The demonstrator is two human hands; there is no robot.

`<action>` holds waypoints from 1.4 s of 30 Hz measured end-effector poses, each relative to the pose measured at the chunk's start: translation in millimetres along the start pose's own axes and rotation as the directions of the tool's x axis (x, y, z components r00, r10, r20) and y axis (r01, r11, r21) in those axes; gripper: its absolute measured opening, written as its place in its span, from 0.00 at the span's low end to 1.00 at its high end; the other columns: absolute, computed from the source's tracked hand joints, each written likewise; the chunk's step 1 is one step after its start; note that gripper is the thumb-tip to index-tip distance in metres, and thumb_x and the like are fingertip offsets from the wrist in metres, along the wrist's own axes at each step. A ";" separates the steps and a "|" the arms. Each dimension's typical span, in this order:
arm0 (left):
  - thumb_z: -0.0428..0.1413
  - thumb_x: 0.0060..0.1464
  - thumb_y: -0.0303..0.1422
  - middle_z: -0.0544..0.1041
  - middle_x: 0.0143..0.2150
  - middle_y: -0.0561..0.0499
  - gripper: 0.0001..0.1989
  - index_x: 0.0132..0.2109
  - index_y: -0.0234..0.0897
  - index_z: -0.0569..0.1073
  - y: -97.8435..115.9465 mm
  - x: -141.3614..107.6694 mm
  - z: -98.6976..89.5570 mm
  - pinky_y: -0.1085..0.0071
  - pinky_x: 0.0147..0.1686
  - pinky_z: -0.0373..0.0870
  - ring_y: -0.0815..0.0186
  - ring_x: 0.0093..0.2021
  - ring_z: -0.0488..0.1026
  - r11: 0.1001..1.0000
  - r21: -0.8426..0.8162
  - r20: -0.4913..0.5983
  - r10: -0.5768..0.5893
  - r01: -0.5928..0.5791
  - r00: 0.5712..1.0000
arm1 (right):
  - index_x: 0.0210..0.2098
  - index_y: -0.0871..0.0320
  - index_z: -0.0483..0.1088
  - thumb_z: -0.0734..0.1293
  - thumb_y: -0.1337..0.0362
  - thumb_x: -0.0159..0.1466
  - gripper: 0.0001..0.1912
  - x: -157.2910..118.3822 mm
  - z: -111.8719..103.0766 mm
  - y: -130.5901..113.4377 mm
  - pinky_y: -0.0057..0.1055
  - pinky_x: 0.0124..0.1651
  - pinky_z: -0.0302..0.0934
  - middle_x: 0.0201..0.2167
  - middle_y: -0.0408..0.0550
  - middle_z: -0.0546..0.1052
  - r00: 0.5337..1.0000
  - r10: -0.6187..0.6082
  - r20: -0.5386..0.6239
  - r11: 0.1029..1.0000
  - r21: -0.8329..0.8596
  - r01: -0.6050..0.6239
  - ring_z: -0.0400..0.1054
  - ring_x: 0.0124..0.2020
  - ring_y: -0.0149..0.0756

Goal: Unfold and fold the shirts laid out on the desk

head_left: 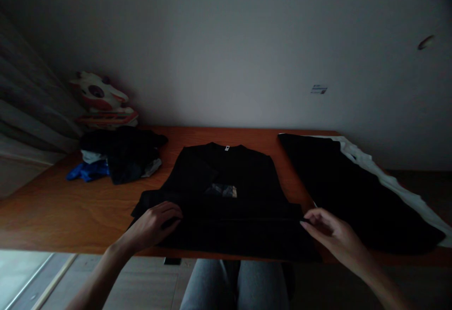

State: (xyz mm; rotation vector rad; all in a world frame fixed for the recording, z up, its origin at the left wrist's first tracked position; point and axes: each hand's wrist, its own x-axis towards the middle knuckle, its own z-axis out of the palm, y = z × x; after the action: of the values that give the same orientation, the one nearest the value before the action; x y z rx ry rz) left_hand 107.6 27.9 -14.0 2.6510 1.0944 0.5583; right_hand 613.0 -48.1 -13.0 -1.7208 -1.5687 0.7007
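One black T-shirt (226, 202) was laid flat on the wooden bench (70, 206), at the middle of its near half. Its collar, marked by one small white neck label (227, 148), was pointed away from the person toward the wall (226, 42); its hem was directed toward the near bench edge, so the long axis ran from near to far. One pale printed patch (221, 190) was visible at the centre of the T-shirt.

Two hands were counted. The left hand (155, 223) was placed on the left side of the T-shirt, near its lower corner, with the fingers curled down onto the fabric; whether cloth was pinched under them could not be determined. The right hand (326, 230) was positioned at the right edge of the T-shirt, with the fingertips drawn together and touching the fabric edge, apparently pinching it.

To the right of the T-shirt, one second black garment (349, 192) was spread over one white cloth (391, 183), the pair running diagonally along the bench. To the far left of the T-shirt, one heap of dark clothes (120, 157) with one blue item (86, 171) was noted. Behind that heap, against the wall, one white-and-red toy figure (102, 100) was seen. Below the T-shirt, beyond the bench edge, two knees in grey trousers (235, 284) were visible.
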 end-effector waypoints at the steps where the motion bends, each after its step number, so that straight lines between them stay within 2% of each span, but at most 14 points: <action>1: 0.53 0.64 0.29 0.81 0.42 0.49 0.09 0.44 0.40 0.80 -0.3 -0.9 -0.3 0.74 0.43 0.77 0.67 0.42 0.80 1.000 0.005 -0.011 -0.006 0.006 1.000 | 0.32 0.53 0.73 0.70 0.48 0.57 0.15 0.6 0.7 -0.3 0.27 0.35 0.71 0.28 0.45 0.78 0.998 0.006 -0.057 1.000 0.020 -0.005 0.75 0.31 0.37; 5: 0.51 0.65 0.28 0.81 0.42 0.48 0.11 0.43 0.40 0.79 -2.9 -4.8 -0.9 0.75 0.42 0.77 0.67 0.41 0.80 1.000 0.010 -0.055 -0.006 0.007 0.998 | 0.34 0.52 0.72 0.67 0.55 0.56 0.10 2.4 1.9 -2.4 0.24 0.28 0.67 0.22 0.39 0.70 0.972 -0.006 -0.234 0.999 -0.033 -0.001 0.71 0.23 0.32; 7: 0.51 0.65 0.28 0.81 0.42 0.48 0.12 0.43 0.39 0.79 -4.1 -6.2 -1.4 0.75 0.42 0.77 0.67 0.41 0.80 1.000 0.014 -0.065 0.008 -0.007 0.998 | 0.35 0.51 0.72 0.65 0.57 0.56 0.09 4.0 1.3 -3.2 0.23 0.26 0.65 0.21 0.37 0.67 0.967 -0.047 -0.252 0.994 -0.107 0.020 0.68 0.21 0.30; 9: 0.51 0.66 0.27 0.81 0.42 0.48 0.12 0.43 0.39 0.79 -4.6 -7.2 -2.5 0.75 0.42 0.76 0.67 0.42 0.79 0.999 0.023 -0.056 0.028 -0.027 0.998 | 0.35 0.51 0.73 0.64 0.58 0.56 0.09 5.9 0.1 -2.0 0.24 0.27 0.65 0.23 0.38 0.68 0.973 -0.097 -0.207 0.985 -0.160 0.064 0.70 0.22 0.31; 12: 0.51 0.65 0.26 0.81 0.43 0.49 0.11 0.43 0.40 0.79 -4.5 -8.8 -5.0 0.76 0.43 0.75 0.68 0.42 0.79 0.998 0.033 -0.034 0.049 -0.048 0.998 | 0.34 0.51 0.74 0.64 0.59 0.58 0.08 7.3 -2.5 4.8 0.26 0.32 0.69 0.27 0.41 0.72 0.981 -0.180 -0.078 0.966 -0.201 0.162 0.73 0.27 0.33; 16: 0.52 0.65 0.26 0.81 0.43 0.49 0.11 0.42 0.40 0.79 -5.5 -12.6 -7.5 0.76 0.43 0.75 0.68 0.42 0.79 0.998 0.034 -0.029 0.059 -0.058 0.998 | 0.34 0.50 0.74 0.64 0.61 0.61 0.06 0.9 -4.7 17.0 0.28 0.37 0.71 0.33 0.45 0.76 0.963 -0.254 0.086 0.927 -0.263 0.268 0.75 0.32 0.35; 21: 0.52 0.64 0.25 0.81 0.43 0.48 0.12 0.43 0.41 0.80 -8.1 -18.7 -8.2 0.75 0.43 0.76 0.67 0.43 0.79 0.998 0.019 -0.023 0.053 -0.053 0.998 | 0.49 0.45 0.76 0.66 0.61 0.64 0.15 -13.4 -3.3 24.3 0.33 0.48 0.73 0.47 0.47 0.77 0.910 -0.371 0.184 0.822 -0.392 0.414 0.78 0.45 0.39; 24: 0.53 0.64 0.24 0.81 0.43 0.48 0.12 0.43 0.41 0.80 -8.9 -21.1 -9.5 0.75 0.43 0.75 0.67 0.43 0.79 0.998 0.022 -0.022 0.061 -0.061 0.998 | 0.52 0.42 0.76 0.67 0.60 0.65 0.16 -18.1 -3.1 24.7 0.34 0.50 0.73 0.50 0.47 0.76 0.881 -0.408 0.238 0.767 -0.434 0.472 0.77 0.46 0.39; 27: 0.53 0.64 0.24 0.81 0.44 0.49 0.12 0.44 0.42 0.81 -8.6 -22.4 -11.4 0.75 0.44 0.75 0.68 0.44 0.79 0.997 0.026 -0.022 0.068 -0.068 0.997 | 0.53 0.42 0.77 0.67 0.62 0.63 0.19 -18.6 -4.8 24.7 0.36 0.52 0.73 0.51 0.48 0.76 0.867 -0.415 0.275 0.742 -0.449 0.498 0.77 0.47 0.39; 32: 0.52 0.59 0.23 0.82 0.47 0.49 0.17 0.45 0.44 0.81 -12.6 -31.2 -16.9 0.72 0.48 0.76 0.65 0.47 0.78 0.997 0.079 0.017 0.023 -0.025 1.000 | 0.52 0.44 0.78 0.66 0.66 0.60 0.22 -16.4 -9.4 26.2 0.39 0.54 0.73 0.54 0.48 0.76 0.877 -0.363 0.315 0.771 -0.427 0.472 0.76 0.50 0.42; 35: 0.54 0.53 0.25 0.80 0.55 0.48 0.23 0.53 0.47 0.79 -26.0 -44.9 -22.8 0.63 0.55 0.74 0.58 0.55 0.76 0.979 0.192 0.000 -0.072 0.071 0.997 | 0.52 0.43 0.78 0.66 0.68 0.59 0.24 -14.9 -10.2 28.9 0.41 0.55 0.73 0.57 0.48 0.75 0.883 -0.363 0.298 0.771 -0.436 0.464 0.76 0.52 0.43; 38: 0.55 0.50 0.28 0.75 0.63 0.48 0.29 0.60 0.48 0.75 -43.6 -58.3 -26.4 0.56 0.59 0.72 0.52 0.61 0.72 0.948 0.287 -0.029 -0.134 0.137 0.991 | 0.52 0.43 0.78 0.65 0.67 0.60 0.22 -11.8 -8.0 32.2 0.47 0.58 0.71 0.64 0.47 0.71 0.879 -0.402 0.256 0.737 -0.478 0.477 0.73 0.57 0.47; 40: 0.55 0.51 0.28 0.74 0.65 0.48 0.30 0.62 0.48 0.75 -52.2 -63.3 -25.4 0.57 0.59 0.72 0.53 0.62 0.72 0.941 0.302 -0.014 -0.158 0.155 0.987 | 0.50 0.44 0.78 0.66 0.66 0.60 0.20 -8.8 -5.6 34.1 0.50 0.61 0.69 0.66 0.45 0.70 0.869 -0.419 0.263 0.729 -0.473 0.495 0.71 0.61 0.48; 42: 0.55 0.52 0.29 0.76 0.63 0.49 0.28 0.61 0.47 0.76 -56.4 -65.3 -22.2 0.60 0.58 0.73 0.55 0.60 0.75 0.943 0.292 0.015 -0.173 0.161 0.985 | 0.47 0.46 0.78 0.67 0.66 0.60 0.17 -6.0 -3.7 35.9 0.49 0.61 0.69 0.63 0.45 0.74 0.867 -0.413 0.279 0.753 -0.431 0.497 0.71 0.61 0.47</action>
State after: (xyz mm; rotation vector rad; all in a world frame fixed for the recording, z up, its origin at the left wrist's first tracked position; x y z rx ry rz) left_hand 20.1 22.0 -30.1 2.7555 1.4736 0.3294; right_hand 637.3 -55.5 -39.4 -1.5230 -2.3367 0.1969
